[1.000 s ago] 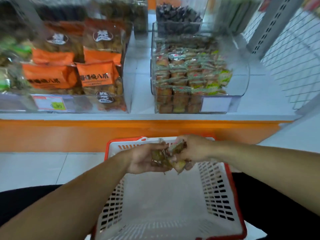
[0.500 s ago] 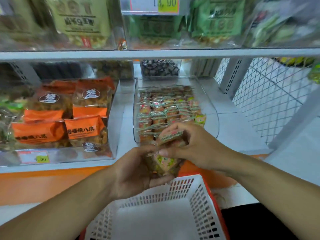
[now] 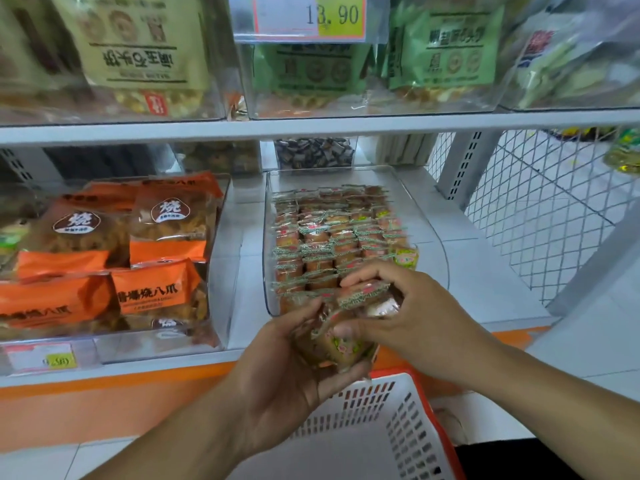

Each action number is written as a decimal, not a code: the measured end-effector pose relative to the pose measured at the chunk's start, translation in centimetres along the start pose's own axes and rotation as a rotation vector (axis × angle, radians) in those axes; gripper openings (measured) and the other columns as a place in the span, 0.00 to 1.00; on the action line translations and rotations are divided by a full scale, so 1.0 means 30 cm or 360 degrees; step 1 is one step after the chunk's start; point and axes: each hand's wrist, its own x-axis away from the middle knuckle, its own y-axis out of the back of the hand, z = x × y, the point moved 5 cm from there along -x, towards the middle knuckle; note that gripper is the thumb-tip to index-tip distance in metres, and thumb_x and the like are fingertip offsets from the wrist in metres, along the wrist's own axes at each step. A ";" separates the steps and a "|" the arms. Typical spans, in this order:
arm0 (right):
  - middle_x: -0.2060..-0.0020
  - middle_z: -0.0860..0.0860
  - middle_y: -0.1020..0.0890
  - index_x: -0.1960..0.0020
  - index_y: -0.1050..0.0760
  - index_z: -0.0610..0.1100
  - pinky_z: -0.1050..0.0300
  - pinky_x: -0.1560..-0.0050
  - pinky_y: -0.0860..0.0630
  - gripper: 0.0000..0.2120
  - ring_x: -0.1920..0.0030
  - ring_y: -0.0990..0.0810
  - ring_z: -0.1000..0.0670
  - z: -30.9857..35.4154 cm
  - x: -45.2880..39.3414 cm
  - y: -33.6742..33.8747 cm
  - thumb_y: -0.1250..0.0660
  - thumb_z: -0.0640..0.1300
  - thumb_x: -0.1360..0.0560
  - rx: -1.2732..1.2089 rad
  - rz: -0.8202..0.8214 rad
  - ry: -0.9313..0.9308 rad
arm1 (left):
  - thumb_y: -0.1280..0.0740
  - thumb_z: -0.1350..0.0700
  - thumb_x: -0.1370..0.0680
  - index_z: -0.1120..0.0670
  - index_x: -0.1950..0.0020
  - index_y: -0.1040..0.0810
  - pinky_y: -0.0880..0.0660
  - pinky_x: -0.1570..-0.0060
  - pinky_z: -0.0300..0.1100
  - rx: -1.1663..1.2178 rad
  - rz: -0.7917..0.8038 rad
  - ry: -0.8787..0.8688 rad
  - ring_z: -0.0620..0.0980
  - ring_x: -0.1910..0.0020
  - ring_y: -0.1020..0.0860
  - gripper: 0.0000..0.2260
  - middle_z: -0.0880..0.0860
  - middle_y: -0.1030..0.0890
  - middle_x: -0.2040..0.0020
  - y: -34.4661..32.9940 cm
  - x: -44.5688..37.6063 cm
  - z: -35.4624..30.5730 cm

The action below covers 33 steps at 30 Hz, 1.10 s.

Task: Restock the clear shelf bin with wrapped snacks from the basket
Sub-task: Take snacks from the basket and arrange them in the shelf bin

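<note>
both hands have risen from the basket (image 3: 398, 427) toward the clear shelf bin (image 3: 429, 237). left hand (image 3: 277, 368) cups a clutch of wrapped snacks (image 3: 341, 344); right hand (image 3: 408, 313) pinches the top one. best laid flat in the bin's sparse front-right corner, matching the rows.

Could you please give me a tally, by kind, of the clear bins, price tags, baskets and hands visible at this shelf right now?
Clear plastic shelf bins on the lower shelf front row: 2, the restock bin of wrapped snacks and the bin of orange bags
Price tags: 2, upper tag, lower tag
White plastic baskets with red rim: 1
Hands holding snacks: 2, left hand, right hand
Total: 7
</note>
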 end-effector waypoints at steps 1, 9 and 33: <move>0.45 0.67 0.21 0.46 0.24 0.64 0.60 0.46 0.27 0.24 0.43 0.24 0.65 -0.005 0.000 -0.004 0.23 0.67 0.39 0.0010 -0.0020 -0.0034 | 0.29 0.51 0.24 0.62 0.40 0.17 0.18 0.49 0.57 -0.0009 -0.0053 -0.0022 0.66 0.41 0.19 0.18 0.66 0.18 0.40 0.002 0.000 0.000; 0.48 0.74 0.23 0.44 0.23 0.62 0.76 0.54 0.27 0.24 0.48 0.24 0.71 0.000 0.003 -0.055 0.20 0.60 0.38 -0.0102 -0.0076 -0.0062 | 0.30 0.49 0.22 0.57 0.40 0.16 0.17 0.59 0.45 -0.0012 -0.0389 -0.0257 0.55 0.49 0.15 0.15 0.61 0.15 0.45 0.023 -0.006 0.003; 0.52 0.45 0.16 0.38 0.21 0.55 0.56 0.56 0.21 0.25 0.61 0.21 0.55 0.007 -0.004 0.076 0.21 0.42 0.32 0.0048 0.0481 -0.0266 | 0.24 0.49 0.29 0.52 0.52 0.13 0.17 0.63 0.45 -0.0177 -0.0329 -0.0429 0.59 0.51 0.14 0.10 0.59 0.13 0.49 0.010 0.001 -0.023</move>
